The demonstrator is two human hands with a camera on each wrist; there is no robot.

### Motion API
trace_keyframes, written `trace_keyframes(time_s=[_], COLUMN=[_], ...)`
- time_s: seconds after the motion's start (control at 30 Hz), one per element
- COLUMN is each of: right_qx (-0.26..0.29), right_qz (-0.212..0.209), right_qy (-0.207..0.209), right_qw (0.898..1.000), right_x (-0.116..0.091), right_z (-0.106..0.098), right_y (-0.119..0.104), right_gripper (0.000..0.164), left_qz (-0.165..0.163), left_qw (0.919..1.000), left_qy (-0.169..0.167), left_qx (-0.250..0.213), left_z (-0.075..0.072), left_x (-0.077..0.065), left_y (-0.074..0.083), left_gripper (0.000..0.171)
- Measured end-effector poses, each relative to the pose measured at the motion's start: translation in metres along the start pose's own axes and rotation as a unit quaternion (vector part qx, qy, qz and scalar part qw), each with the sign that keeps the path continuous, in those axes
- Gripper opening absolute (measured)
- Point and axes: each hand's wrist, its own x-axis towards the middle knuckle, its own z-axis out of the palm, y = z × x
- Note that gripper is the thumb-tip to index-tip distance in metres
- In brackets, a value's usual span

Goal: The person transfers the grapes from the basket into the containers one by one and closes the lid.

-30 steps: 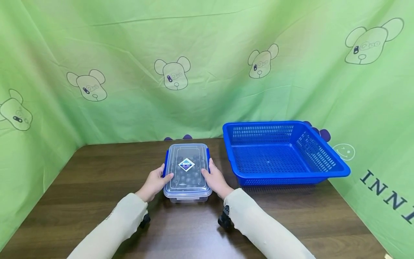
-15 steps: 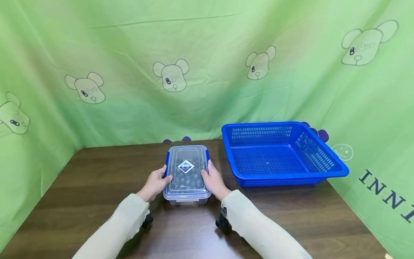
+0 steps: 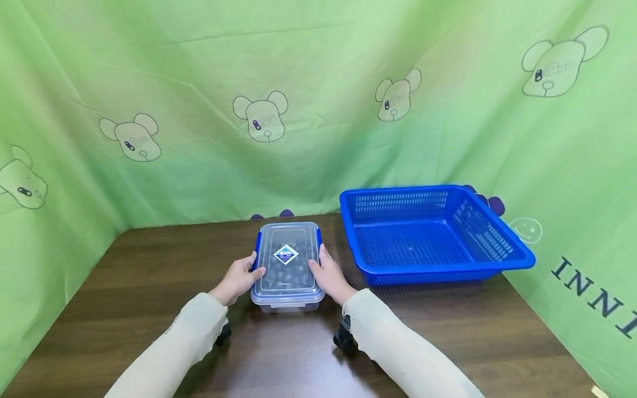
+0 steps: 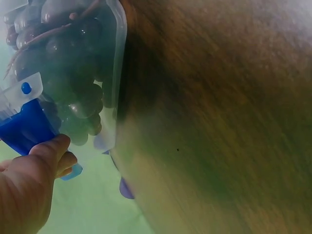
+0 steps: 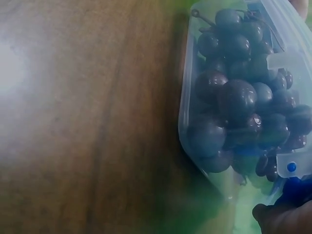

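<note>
A clear plastic food container point(image 3: 287, 286) with a lid and a diamond-shaped label point(image 3: 286, 254) sits on the brown table. Dark round grapes point(image 5: 237, 100) on stems show through its wall in the right wrist view. My left hand point(image 3: 236, 281) grips the left side, thumb over the lid's edge. In the left wrist view, its fingertips touch a blue side latch point(image 4: 27, 129). On the opposite side, my right hand point(image 3: 332, 276) holds the container the same way, next to another blue latch point(image 5: 293, 191). The fingers under both sides are partly hidden.
To the right of the container stands a large blue plastic basket point(image 3: 415, 243) with slotted walls and nothing in it. A green curtain point(image 3: 318, 166) printed with mouse heads hangs behind and beside the wooden table point(image 3: 149, 276).
</note>
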Motion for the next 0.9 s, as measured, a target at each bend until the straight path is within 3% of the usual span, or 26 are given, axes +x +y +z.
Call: trace_keyframes(time_s=[0.27, 0.43, 0.6, 0.67, 0.77, 0.83, 0.9], right_qx=[-0.015, -0.046, -0.121, -0.150, -0.190, -0.230, -0.278], right_qz=[0.012, 0.018, -0.024, -0.060, -0.138, -0.215, -0.291], right_qy=[-0.009, -0.042, -0.115, -0.143, -0.185, -0.192, -0.175], right_qw=[1.000, 0.998, 0.986, 0.976, 0.954, 0.930, 0.898], right_x=[0.015, 0.014, -0.007, -0.021, -0.043, -0.057, -0.068], right_z=[-0.003, -0.011, -0.024, -0.031, -0.050, -0.068, -0.089], right_y=[0.002, -0.001, -0.011, -0.014, -0.022, -0.027, -0.029], right_gripper=[0.061, 0.065, 0.067, 0.064, 0.061, 0.059, 0.058], left_qz=[0.014, 0.031, 0.046, 0.070, 0.141, 0.187, 0.222], left_qw=[0.9999, 0.9960, 0.9828, 0.9723, 0.9443, 0.9182, 0.8916], left_qy=[0.005, -0.013, -0.032, -0.025, 0.012, 0.055, 0.096], left_qx=[-0.001, 0.083, 0.176, 0.221, 0.297, 0.345, 0.383], left_z=[0.001, -0.004, -0.019, -0.028, -0.045, -0.056, -0.069], left_x=[0.012, 0.014, 0.000, -0.009, -0.023, -0.033, -0.043], left_y=[-0.004, -0.005, -0.004, -0.004, -0.003, -0.002, -0.002], left_gripper=[0.058, 0.061, 0.072, 0.075, 0.073, 0.069, 0.066])
